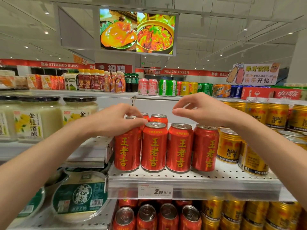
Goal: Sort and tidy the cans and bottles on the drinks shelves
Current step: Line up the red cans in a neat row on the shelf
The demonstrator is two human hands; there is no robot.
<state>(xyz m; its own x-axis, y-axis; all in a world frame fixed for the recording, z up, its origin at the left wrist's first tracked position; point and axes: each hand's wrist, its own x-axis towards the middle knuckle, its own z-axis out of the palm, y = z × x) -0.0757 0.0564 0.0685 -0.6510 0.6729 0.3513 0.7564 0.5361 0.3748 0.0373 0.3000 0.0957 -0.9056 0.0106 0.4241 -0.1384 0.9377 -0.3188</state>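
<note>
**So, mid-tidy on the red can row, front four nearly squared up**

Okay, the step in hand looks like lining up the red herbal tea cans (154, 146) on the perforated metal shelf (182, 177). Four stand upright along the front edge, labels facing out, sides touching or close to it. A few more sit right behind them.

The left hand (114, 120) is down on top of the leftmost front can (127, 150), fingers curled over its lid and rim. It reads as resting or lightly pinching the top; I can't tell if it's a real clamp, because the hand hides the contact. The right hand (204, 108) hangs above the back cans and holds nothing. Its thumb and fingers are apart and loosely curled, and the third and fourth front cans sit below and just in front of it.

My guess for the next move: nudge or twist that left can so it sits flush with its neighbours, with the right hand free to pull a back can forward or steady the row. A light touch is needed, since a shove at the top could tip it into the others.

Further out, gold Red Bull cans (229, 146) start immediately right of the red row under the right wrist. White jars (38, 117) sit left of the left forearm. The price tag (155, 190) is on the rail below both hands.
</note>
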